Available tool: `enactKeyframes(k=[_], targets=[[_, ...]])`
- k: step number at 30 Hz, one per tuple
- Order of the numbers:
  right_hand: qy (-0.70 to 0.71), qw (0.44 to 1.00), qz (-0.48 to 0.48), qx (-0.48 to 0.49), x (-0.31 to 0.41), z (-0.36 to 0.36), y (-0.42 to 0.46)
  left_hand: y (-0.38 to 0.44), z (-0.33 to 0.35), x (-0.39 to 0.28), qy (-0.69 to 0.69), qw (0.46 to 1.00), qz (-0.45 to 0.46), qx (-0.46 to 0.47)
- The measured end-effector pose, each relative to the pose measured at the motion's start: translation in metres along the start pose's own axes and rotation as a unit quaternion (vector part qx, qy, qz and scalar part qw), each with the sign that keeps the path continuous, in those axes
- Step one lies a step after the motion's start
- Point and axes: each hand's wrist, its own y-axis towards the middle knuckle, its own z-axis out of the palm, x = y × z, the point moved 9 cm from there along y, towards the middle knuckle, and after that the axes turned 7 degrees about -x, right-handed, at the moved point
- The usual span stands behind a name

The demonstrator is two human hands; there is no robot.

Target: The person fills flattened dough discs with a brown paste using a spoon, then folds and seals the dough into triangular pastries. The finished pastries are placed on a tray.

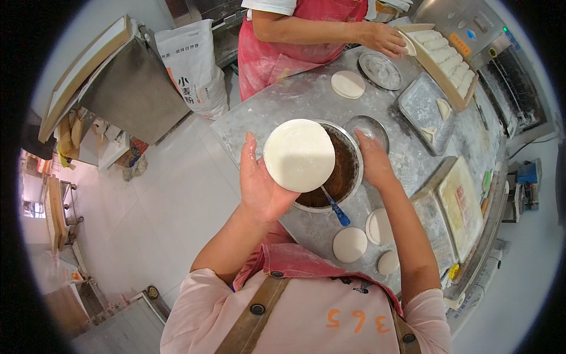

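Note:
My left hand [267, 190] holds up a flat round dough wrapper [299, 155], which hides part of a metal bowl [359, 172] of dark brown filling [342, 152]. A spoon with a blue handle [340, 214] leans in the bowl. My right hand [373, 157] is at the bowl's right side, beside a small round metal dish [376, 128]; its fingertips are near the dish's rim, and I cannot tell whether they grip anything. More dough rounds [349, 244] lie on the metal table [305, 225] near my right forearm.
Across the table [247, 119], a co-worker's hand [384, 40] holds a folded wrapper by a wooden tray [466, 104] of filled dough pieces. A metal tray [404, 104] holds two folded pieces. A round plate [380, 71], dough discs [348, 84] and a lidded box [460, 208] stand about. A flour sack [194, 71] is on the floor.

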Motion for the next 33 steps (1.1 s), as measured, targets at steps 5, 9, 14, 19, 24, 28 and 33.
enactKeyframes(k=[5, 9, 14, 19, 24, 28, 33], targets=[[0.041, 0.998, 0.045, -0.016, 0.010, -0.018, 0.001, -0.001, 0.001, 0.000, 0.009, 1.000, 0.002, -0.003], [0.156, 0.980, 0.056, -0.111, 0.021, -0.072, -0.008, -0.004, 0.004, 0.008, 0.010, 1.000, -0.010, 0.006], [0.267, 0.934, -0.108, -0.212, 0.101, -0.139, -0.031, -0.012, 0.013, 0.025, 0.042, 0.998, -0.034, 0.014], [0.229, 0.910, -0.285, -0.195, 0.184, -0.164, -0.057, -0.026, 0.017, 0.041, 0.044, 0.997, -0.058, 0.001], [0.162, 0.927, -0.271, -0.202, 0.184, -0.159, -0.064, -0.039, 0.024, 0.040, 0.083, 0.995, -0.046, 0.024], [0.170, 0.927, -0.256, -0.212, 0.167, -0.160, -0.073, -0.038, 0.017, 0.029, 0.095, 0.993, -0.040, 0.050], [0.181, 0.943, -0.159, -0.231, 0.116, -0.151, -0.066, -0.029, 0.016, 0.019, 0.038, 0.998, -0.020, 0.048]])
